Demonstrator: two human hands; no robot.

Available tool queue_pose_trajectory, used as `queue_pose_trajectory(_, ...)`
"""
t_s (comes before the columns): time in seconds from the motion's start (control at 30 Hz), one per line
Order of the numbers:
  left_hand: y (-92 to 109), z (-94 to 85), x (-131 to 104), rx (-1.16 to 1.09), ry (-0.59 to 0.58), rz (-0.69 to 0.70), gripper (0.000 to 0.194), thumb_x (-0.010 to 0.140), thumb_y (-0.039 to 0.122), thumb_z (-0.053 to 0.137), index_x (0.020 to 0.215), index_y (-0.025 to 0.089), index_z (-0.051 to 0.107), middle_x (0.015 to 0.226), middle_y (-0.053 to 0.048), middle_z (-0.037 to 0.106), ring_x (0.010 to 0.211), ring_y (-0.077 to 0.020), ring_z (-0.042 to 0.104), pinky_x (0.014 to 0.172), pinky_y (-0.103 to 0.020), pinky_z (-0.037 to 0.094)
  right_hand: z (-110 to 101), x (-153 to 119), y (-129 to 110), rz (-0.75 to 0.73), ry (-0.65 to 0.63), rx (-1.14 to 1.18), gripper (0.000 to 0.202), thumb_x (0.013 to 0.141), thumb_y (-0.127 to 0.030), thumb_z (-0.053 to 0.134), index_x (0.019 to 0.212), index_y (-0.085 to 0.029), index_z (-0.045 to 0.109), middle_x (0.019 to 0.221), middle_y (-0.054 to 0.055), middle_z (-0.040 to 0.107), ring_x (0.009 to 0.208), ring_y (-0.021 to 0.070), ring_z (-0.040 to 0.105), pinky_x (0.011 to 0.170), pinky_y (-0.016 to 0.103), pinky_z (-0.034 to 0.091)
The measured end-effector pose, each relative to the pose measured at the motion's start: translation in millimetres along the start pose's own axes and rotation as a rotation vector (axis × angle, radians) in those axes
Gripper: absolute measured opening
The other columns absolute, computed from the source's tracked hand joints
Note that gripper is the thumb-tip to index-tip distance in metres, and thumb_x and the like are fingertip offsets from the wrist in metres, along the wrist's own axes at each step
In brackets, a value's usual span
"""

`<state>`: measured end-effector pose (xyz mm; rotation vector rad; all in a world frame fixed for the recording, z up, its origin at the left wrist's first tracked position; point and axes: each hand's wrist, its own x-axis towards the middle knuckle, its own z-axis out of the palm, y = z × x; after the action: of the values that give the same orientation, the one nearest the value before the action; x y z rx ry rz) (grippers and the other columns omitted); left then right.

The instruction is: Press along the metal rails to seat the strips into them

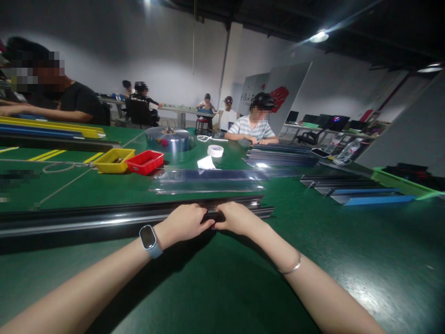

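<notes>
Dark strip (pixel 104 221), its long axis running from the frame's left edge to right of centre over the counter (pixel 313 273), gripped at mid-frame by the fingers (pixel 199 212) of left hand (pixel 182 222) and right hand (pixel 241 219), the latter nearer its right end.

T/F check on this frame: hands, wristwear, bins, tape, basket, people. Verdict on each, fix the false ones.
1. The left hand and right hand are both on the dark strip. True.
2. The watch is on the right wrist. False: the watch is on the left wrist; the right has a bracelet.
3. In the picture, the yellow bin is left of the red bin. True.
4. The white roll is inside the red bin. False: the white roll is on the green table.
5. The green basket is at picture left. False: the green basket is at picture right.
6. A person in a striped top is across the table. True.
</notes>
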<state>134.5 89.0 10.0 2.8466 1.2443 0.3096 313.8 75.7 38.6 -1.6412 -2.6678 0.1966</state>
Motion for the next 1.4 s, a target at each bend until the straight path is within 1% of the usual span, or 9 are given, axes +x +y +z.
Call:
queue_pose_trajectory(0.17, 1, -2.1, 0, -0.006, -0.002, -0.002, 0.047, 0.083, 0.049, 0.031, 0.096, 0.014, 0.06, 0.089, -0.012, 0.064, 0.087, -0.0231, 0.059, 0.076, -0.034, 0.044, -1, 0, -1, 0.016, -0.002, -0.024, 0.04, 0.073, -0.048, 0.055, 0.099, -0.018, 0.059, 0.098, 0.009, 0.063, 0.093, 0.022, 0.057, 0.074, 0.026, 0.04)
queue_pose_trajectory(0.33, 1, -3.0, -1, -0.009, -0.006, -0.02, 0.046, 0.083, 0.049, 0.032, 0.092, 0.014, 0.06, 0.088, -0.011, 0.064, 0.087, -0.0227, 0.059, 0.077, -0.033, 0.044, 0, -1, 2, 0.039, 0.016, -0.1, 0.041, 0.072, -0.051, 0.054, 0.093, -0.016, 0.058, 0.095, 0.01, 0.063, 0.087, 0.0225, 0.059, 0.07, 0.027, 0.041)
queue_pose_trajectory(0.43, 1, -2.6, 0, -0.009, -0.009, -0.024, 0.046, 0.083, 0.049, 0.032, 0.092, 0.014, 0.06, 0.087, -0.011, 0.064, 0.086, -0.0223, 0.059, 0.076, -0.033, 0.044, 3, 0, 3, 0.039, 0.021, -0.102, 0.041, 0.071, -0.052, 0.054, 0.091, -0.017, 0.058, 0.093, 0.01, 0.064, 0.085, 0.0216, 0.059, 0.068, 0.026, 0.041)
queue_pose_trajectory(0.57, 0, -1.8, -1, -0.006, -0.008, -0.017, 0.046, 0.083, 0.049, 0.032, 0.093, 0.014, 0.06, 0.087, -0.011, 0.064, 0.086, -0.0222, 0.059, 0.076, -0.033, 0.044, 7, 2, 4, 0.026, 0.063, -0.112, 0.039, 0.069, -0.05, 0.056, 0.087, -0.016, 0.059, 0.089, 0.009, 0.064, 0.082, 0.0216, 0.06, 0.066, 0.026, 0.041)
queue_pose_trajectory(0.7, 0, -0.4, -1, 0.005, 0.001, -0.006, 0.047, 0.083, 0.049, 0.03, 0.094, 0.014, 0.06, 0.087, -0.012, 0.064, 0.086, -0.0225, 0.059, 0.076, -0.034, 0.044, 6, 1, 6, 0.013, 0.084, -0.108, 0.038, 0.07, -0.051, 0.055, 0.086, -0.017, 0.059, 0.087, 0.009, 0.065, 0.079, 0.0208, 0.06, 0.063, 0.025, 0.042)
queue_pose_trajectory(0.93, 0, -0.7, -1, 0.012, -0.002, -0.014, 0.048, 0.083, 0.049, 0.03, 0.092, 0.014, 0.06, 0.085, -0.011, 0.064, 0.083, -0.022, 0.059, 0.074, -0.033, 0.044, -1, -2, 6, 0.082, 0.008, -0.15, 0.042, 0.068, -0.054, 0.056, 0.087, -0.016, 0.06, 0.088, 0.01, 0.065, 0.08, 0.0217, 0.06, 0.064, 0.026, 0.042)
queue_pose_trajectory(1.1, 1, -0.8, -1, 0.024, 0.006, 0.003, 0.048, 0.084, 0.049, 0.029, 0.092, 0.014, 0.06, 0.084, -0.011, 0.064, 0.082, -0.0224, 0.059, 0.072, -0.033, 0.044, 2, 0, 6, 0.095, 0.012, -0.137, 0.043, 0.069, -0.054, 0.055, 0.089, -0.016, 0.06, 0.09, 0.01, 0.065, 0.081, 0.0218, 0.06, 0.066, 0.026, 0.042)
queue_pose_trajectory(1.27, 0, 0.6, -1, 0.033, 0.019, 0.014, 0.047, 0.084, 0.049, 0.028, 0.094, 0.015, 0.059, 0.085, -0.011, 0.064, 0.082, -0.023, 0.059, 0.072, -0.034, 0.044, 2, 0, 9, 0.063, 0.063, -0.149, 0.042, 0.069, -0.056, 0.054, 0.086, -0.018, 0.06, 0.085, 0.008, 0.065, 0.076, 0.0213, 0.06, 0.062, 0.026, 0.042)
queue_pose_trajectory(1.4, -1, 0.4, -1, 0.031, 0.019, 0.014, 0.047, 0.084, 0.049, 0.028, 0.096, 0.015, 0.059, 0.086, -0.011, 0.064, 0.081, -0.0232, 0.059, 0.071, -0.034, 0.044, 3, 0, 5, -0.008, 0.096, -0.118, 0.044, 0.071, -0.058, 0.049, 0.087, -0.018, 0.06, 0.087, 0.007, 0.065, 0.08, 0.0213, 0.06, 0.066, 0.027, 0.041)
